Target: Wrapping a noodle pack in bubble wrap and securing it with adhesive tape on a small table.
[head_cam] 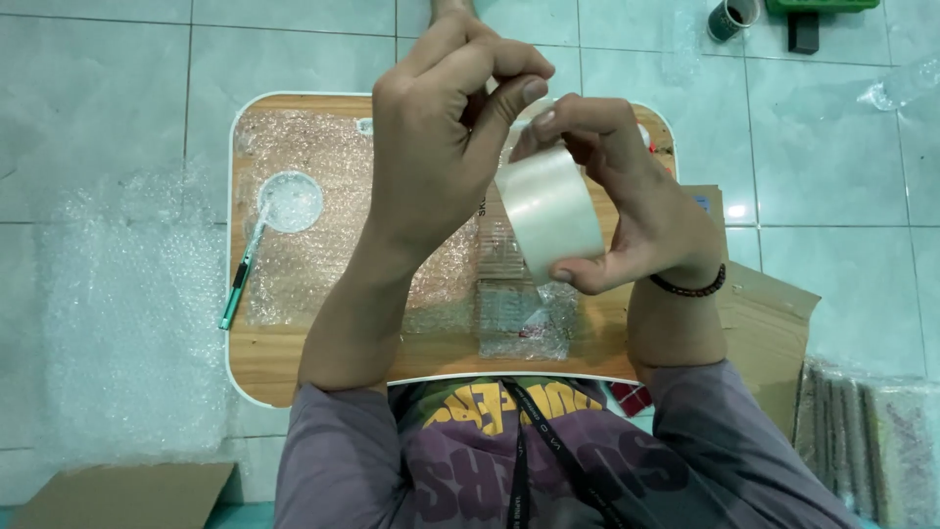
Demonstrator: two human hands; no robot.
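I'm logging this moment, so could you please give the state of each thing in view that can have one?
Roll of clear tape: held up in right hand.
Left hand: fingertips pinched at the roll's top edge.
Bubble-wrapped item: lying on wooden lap table.
Green pen: lying flat on the table.

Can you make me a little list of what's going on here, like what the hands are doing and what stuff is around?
right hand: holds a roll of clear tape
left hand: thumb and finger pinched together by the top of the roll
under the hands: small wooden table with bubble wrap on it
on the table: a wrapped item, a pen at the left edge
floor, left: a big sheet of bubble wrap
floor, right: flat cardboard
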